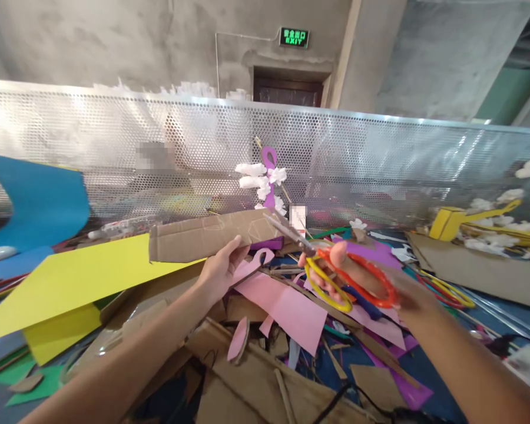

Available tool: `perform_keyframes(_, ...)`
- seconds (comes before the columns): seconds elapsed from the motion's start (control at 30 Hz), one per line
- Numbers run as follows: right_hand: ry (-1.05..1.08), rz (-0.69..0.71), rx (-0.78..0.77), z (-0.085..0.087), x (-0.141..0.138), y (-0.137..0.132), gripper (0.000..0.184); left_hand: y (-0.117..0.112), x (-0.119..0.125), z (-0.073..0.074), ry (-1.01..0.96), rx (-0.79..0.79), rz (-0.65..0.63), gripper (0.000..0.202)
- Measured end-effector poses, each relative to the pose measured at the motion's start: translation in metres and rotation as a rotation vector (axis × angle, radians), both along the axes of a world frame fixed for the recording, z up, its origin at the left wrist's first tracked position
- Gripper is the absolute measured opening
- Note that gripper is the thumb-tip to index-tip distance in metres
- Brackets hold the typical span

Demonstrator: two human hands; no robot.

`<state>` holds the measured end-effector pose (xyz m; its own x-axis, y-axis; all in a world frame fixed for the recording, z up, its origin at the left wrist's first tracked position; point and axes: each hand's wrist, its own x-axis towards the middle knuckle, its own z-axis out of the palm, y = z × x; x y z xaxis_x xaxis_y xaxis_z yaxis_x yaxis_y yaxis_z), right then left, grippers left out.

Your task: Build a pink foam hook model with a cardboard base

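My left hand (pixel 223 268) grips the lower edge of a long strip of brown cardboard (pixel 198 237), thumb on top, holding it up above the littered table. In my right hand (pixel 335 274) is a pair of scissors (pixel 371 277) with one red and one yellow handle loop. The slightly parted blades point up and left, at the right end of the cardboard. Whether they bite into it I cannot tell. Pink paper (pixel 287 306) with a cut-out piece lies below my left hand. Beyond the blades stands a purple loop-topped shape (pixel 269 176) with white tufts.
Yellow sheets (pixel 101 277) and a curved blue sheet (pixel 39 197) are at left. A perforated metal panel (pixel 194 129) closes off the back. Cardboard scraps (pixel 247 377) litter the front. At right are a yellow construction (pixel 450 222), another cardboard sheet (pixel 486 271) and a second pair of scissors (pixel 450 291).
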<state>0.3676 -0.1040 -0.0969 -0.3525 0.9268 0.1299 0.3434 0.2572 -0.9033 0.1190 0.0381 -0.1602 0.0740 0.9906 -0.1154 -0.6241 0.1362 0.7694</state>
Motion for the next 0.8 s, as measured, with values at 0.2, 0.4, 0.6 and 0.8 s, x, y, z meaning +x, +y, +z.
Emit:
perform_keyframes(0.2,0.128,-0.121,-0.222,-0.049,-0.028,-0.009,0.070,-0.009,0.009,-0.005,0.012,0.038,0.062,0.028)
perform_keyframes(0.4,0.130,-0.193,-0.211,-0.049,-0.055,-0.003,0.064,-0.024,0.020,-0.009,0.111,0.151,0.058,0.039)
perform_keyframes(0.6,0.098,-0.214,-0.174,-0.055,-0.063,0.005,0.062,-0.030,0.026,-0.018,0.245,0.229,0.033,0.038)
perform_keyframes(0.8,0.063,-0.228,-0.130,-0.051,-0.067,-0.002,0.067,-0.028,0.026,-0.023,0.248,0.257,0.032,0.040)
